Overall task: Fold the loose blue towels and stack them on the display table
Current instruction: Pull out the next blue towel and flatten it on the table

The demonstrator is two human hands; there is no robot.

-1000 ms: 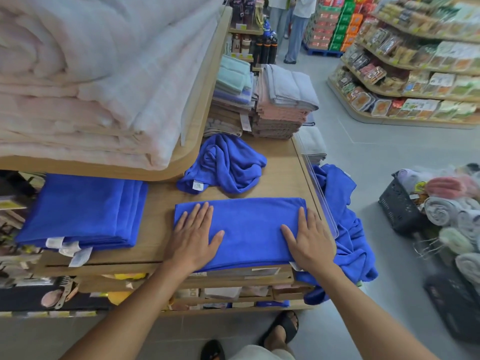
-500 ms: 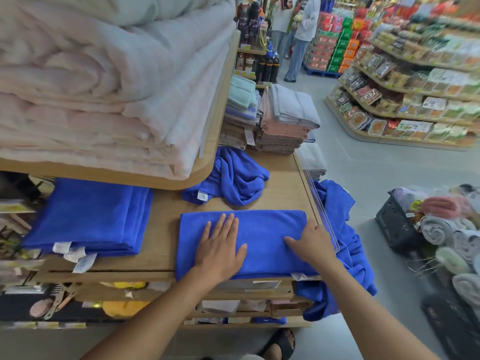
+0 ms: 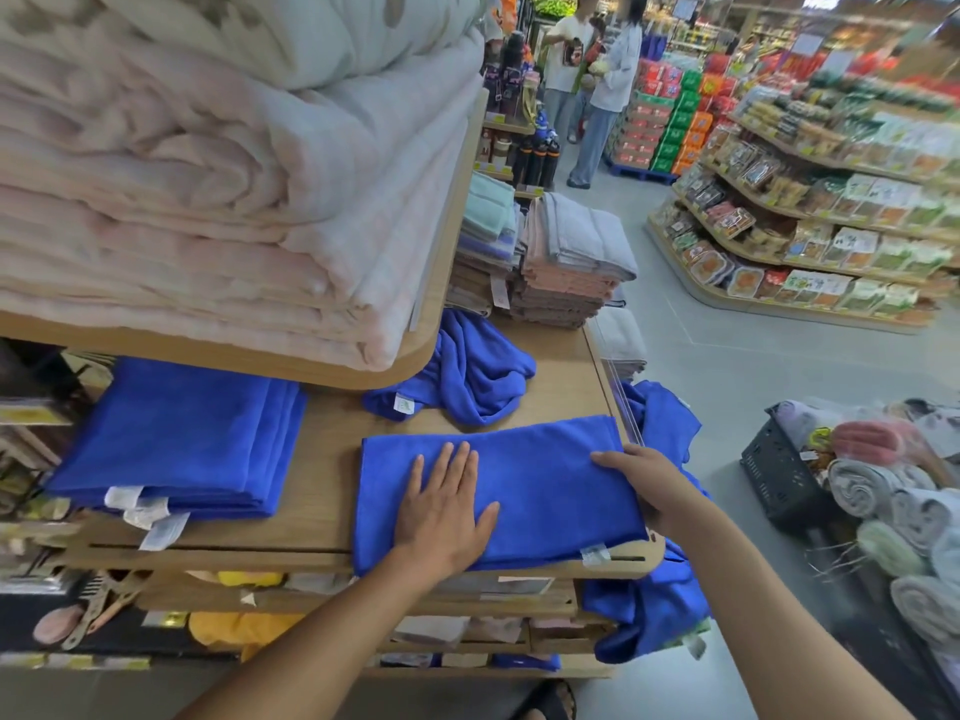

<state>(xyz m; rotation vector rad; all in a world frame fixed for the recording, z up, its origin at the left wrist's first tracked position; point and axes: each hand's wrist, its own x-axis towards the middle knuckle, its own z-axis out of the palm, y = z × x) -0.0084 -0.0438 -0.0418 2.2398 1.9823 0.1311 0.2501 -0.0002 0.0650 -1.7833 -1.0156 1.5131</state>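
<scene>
A blue towel [image 3: 545, 475] folded into a long band lies across the front of the wooden display table [image 3: 322, 491]. My left hand [image 3: 441, 506] presses flat on its middle with straight fingers. My right hand [image 3: 649, 485] grips the towel's right end, thumb on top and fingers tucked under the edge. A stack of folded blue towels [image 3: 176, 439] sits at the left under the upper shelf. One crumpled blue towel [image 3: 467, 376] lies behind the band. Another loose blue towel [image 3: 660, 579] hangs off the table's right side.
An upper shelf [image 3: 415, 335] piled with pale quilts overhangs the table's left half. Stacks of grey and pink towels [image 3: 571, 272] stand at the back. A black basket [image 3: 779, 480] with rolled towels sits on the floor at right. Two people stand far down the aisle.
My left hand slid right from the towel's left end to its middle. My right hand went from lying flat on the right end to gripping its edge.
</scene>
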